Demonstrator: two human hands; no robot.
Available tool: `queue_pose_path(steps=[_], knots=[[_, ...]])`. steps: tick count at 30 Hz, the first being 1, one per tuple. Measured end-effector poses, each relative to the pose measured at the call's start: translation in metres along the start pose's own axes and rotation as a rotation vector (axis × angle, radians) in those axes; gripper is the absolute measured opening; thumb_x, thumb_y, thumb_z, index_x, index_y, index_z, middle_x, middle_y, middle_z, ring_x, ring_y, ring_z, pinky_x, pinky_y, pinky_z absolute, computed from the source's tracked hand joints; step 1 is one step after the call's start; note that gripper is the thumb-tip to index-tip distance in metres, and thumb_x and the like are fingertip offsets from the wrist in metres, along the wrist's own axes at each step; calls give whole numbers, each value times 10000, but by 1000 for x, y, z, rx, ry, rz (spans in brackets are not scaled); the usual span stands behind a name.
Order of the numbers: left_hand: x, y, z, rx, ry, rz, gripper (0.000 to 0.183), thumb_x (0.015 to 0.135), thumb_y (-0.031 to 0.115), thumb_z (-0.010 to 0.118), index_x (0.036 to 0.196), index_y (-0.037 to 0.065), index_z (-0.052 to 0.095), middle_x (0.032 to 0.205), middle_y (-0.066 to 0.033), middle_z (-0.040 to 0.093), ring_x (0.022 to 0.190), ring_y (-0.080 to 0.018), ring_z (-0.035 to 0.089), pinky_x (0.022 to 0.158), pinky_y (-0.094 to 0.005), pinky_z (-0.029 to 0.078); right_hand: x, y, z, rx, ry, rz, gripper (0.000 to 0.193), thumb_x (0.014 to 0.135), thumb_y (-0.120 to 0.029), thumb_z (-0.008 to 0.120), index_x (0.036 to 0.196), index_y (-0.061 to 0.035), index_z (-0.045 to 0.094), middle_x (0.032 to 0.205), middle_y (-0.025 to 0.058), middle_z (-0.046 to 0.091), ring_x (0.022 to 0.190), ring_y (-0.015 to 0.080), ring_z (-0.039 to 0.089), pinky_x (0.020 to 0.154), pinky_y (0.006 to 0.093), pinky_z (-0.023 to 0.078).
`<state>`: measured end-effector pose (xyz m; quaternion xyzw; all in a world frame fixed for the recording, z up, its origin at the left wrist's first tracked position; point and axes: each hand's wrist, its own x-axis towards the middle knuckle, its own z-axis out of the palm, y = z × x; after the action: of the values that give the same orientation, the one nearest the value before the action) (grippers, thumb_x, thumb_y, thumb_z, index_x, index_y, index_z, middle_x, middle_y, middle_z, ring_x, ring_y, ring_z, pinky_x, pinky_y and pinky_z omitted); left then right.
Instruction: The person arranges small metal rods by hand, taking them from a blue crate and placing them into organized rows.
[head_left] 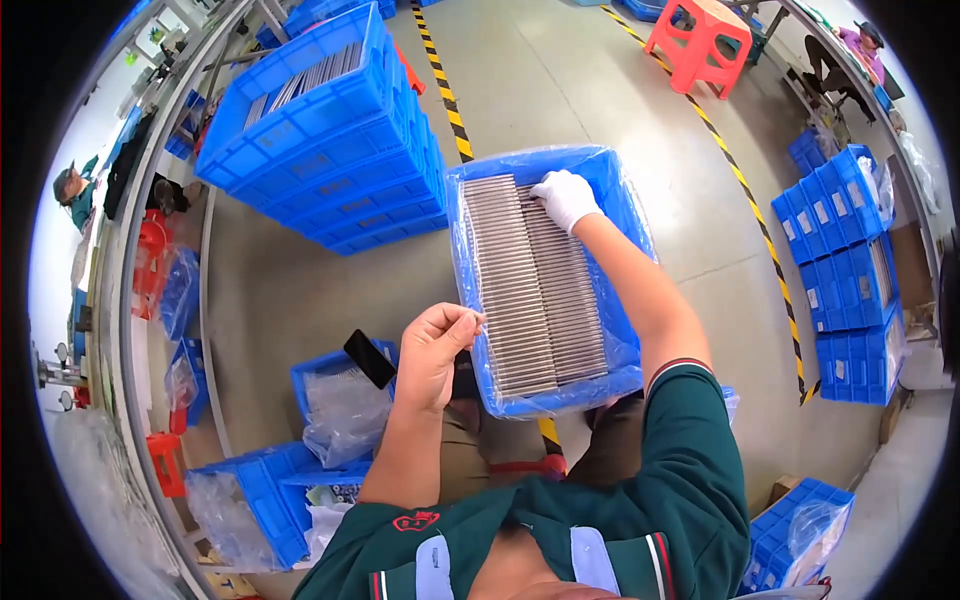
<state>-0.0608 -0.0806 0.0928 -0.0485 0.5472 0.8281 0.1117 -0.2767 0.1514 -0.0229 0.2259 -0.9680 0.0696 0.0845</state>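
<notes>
In front of me a blue crate (623, 378), lined with clear plastic film (463, 262), holds two long columns of thin silvery metal rods (512, 300). My left hand (440, 345) is bare; its thumb and forefinger are pinched together at the crate's left rim, on the edge of the film. A white glove covers my right hand (567, 198), which reaches into the far part of the crate. Its fingers are bent and closed over the rods at the far end of the right column, and the fingertips are partly hidden.
Stacked blue crates (330, 150) stand at the far left, the top one holding similar metal parts. A black phone (370, 358) lies on a film-filled blue bin (305, 385). More stacked crates (835, 255) line the right side. A red stool (700, 45) stands beyond a striped floor line (745, 165).
</notes>
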Motion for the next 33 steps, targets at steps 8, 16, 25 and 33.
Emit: queue_pose_path(steps=[8,16,25,33], knots=[[-1,0,0,-40,-2,-7,137,839,136,594,859,0,604,765,-15,589,685,-61,487,643,-198,387,-9,-11,20,-15,163,71,164,754,-159,526,808,-194,678,806,66,616,789,247,590,666,372,478],[-1,-3,0,-53,-3,-13,124,838,130,594,856,8,606,779,-24,598,685,-63,491,639,-198,388,-2,-11,14,-26,165,93,164,762,-168,513,782,-191,674,793,58,616,795,234,587,665,375,461],[-2,-2,0,-57,6,-17,125,834,129,600,835,4,590,803,-56,602,679,-88,516,643,-223,416,-1,-15,11,-122,162,207,168,779,-155,472,785,-169,638,796,55,585,824,233,562,705,384,427],[-2,-4,-2,-62,-13,-17,125,842,136,590,850,13,605,780,-27,600,682,-60,501,634,-197,398,-8,-17,14,-40,195,157,142,740,-150,515,764,-165,654,814,56,599,832,232,565,696,381,437]])
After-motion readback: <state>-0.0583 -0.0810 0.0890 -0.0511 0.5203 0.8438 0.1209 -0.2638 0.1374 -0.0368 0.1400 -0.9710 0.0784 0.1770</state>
